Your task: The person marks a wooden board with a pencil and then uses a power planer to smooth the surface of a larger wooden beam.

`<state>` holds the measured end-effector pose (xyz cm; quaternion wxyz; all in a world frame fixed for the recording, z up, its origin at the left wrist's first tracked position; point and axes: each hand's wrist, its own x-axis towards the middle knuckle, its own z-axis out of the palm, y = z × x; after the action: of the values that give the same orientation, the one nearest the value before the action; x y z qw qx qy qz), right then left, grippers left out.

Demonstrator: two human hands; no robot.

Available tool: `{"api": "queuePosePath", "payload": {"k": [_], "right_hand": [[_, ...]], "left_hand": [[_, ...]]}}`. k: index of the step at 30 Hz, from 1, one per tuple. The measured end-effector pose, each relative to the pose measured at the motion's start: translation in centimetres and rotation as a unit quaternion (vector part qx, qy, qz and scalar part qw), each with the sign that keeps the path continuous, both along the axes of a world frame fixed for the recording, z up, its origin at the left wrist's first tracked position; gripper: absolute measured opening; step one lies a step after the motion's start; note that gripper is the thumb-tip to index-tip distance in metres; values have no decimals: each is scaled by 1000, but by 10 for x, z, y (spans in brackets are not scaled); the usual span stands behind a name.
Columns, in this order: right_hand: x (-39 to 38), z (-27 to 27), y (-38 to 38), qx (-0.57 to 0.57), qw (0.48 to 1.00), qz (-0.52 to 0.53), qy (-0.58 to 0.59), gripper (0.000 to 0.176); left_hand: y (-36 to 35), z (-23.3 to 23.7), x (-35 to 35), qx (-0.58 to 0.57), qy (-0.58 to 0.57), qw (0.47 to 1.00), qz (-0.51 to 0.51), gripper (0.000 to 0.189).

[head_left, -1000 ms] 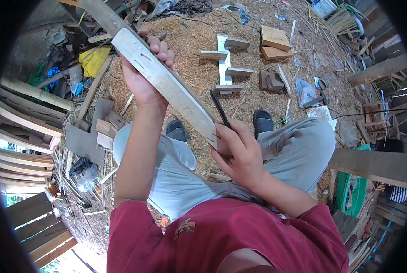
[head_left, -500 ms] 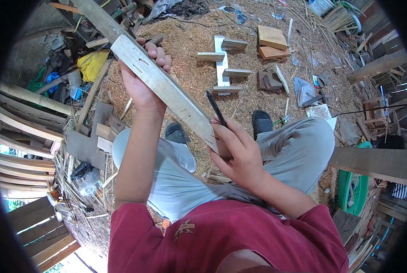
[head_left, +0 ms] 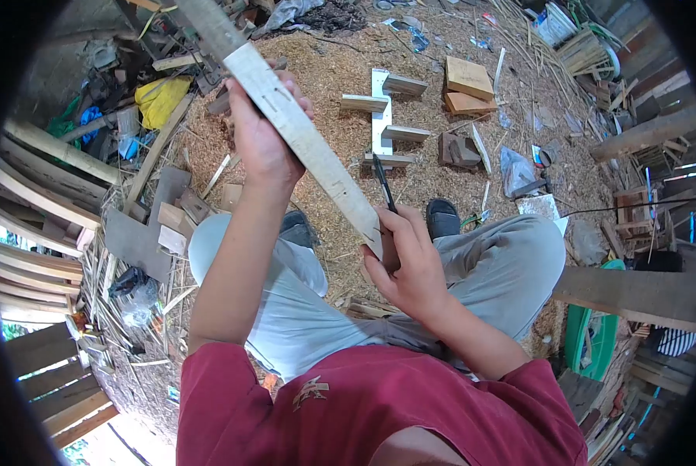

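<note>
A pale strip of wood [head_left: 305,144] with short dark slots slants across my lap. A longer, darker board [head_left: 208,29] runs on from it toward the upper left. Wrapped around the strip's upper part from beneath is my left hand [head_left: 266,144], its fingertips curling over the far edge. My right hand [head_left: 411,268] grips the lower end, with a slim black pen [head_left: 383,182] held in the same fingers, tip pointing up and away from the wood. On the ground ahead lies a white upright piece [head_left: 380,116] with several short wooden crosspieces fixed to it.
Sawdust covers the ground. Stacked wood blocks [head_left: 468,81], a dark block [head_left: 458,150] and a plastic bag [head_left: 516,171] lie to the right. A plank [head_left: 635,295] and a green basin [head_left: 585,346] stand at my right side. Curved slats [head_left: 41,221] and scraps crowd the left.
The wood in my hands has swung slightly steeper, and my left hand has shifted a little right. My right hand has moved slightly down the view, still holding the pen.
</note>
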<state>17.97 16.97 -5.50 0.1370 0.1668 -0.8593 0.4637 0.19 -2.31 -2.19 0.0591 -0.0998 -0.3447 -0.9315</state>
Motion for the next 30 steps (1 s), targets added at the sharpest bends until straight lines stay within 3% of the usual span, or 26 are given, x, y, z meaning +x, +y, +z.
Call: {"api": "queuePosePath", "payload": {"k": [9, 20, 26, 30], "right_hand": [[-9, -2, 0, -49, 998, 28, -37, 49], [-7, -13, 2, -46, 996, 40, -58, 54], [-7, -9, 1, -50, 996, 42, -56, 54], [-7, -6, 0, -27, 999, 30, -26, 51]], "left_hand": [[4, -4, -6, -80, -81, 991, 76, 63], [5, 6, 3, -144, -110, 974, 137, 69], [5, 6, 4, -124, -122, 977, 122, 69], [2, -1, -1, -31, -87, 993, 74, 67]]}}
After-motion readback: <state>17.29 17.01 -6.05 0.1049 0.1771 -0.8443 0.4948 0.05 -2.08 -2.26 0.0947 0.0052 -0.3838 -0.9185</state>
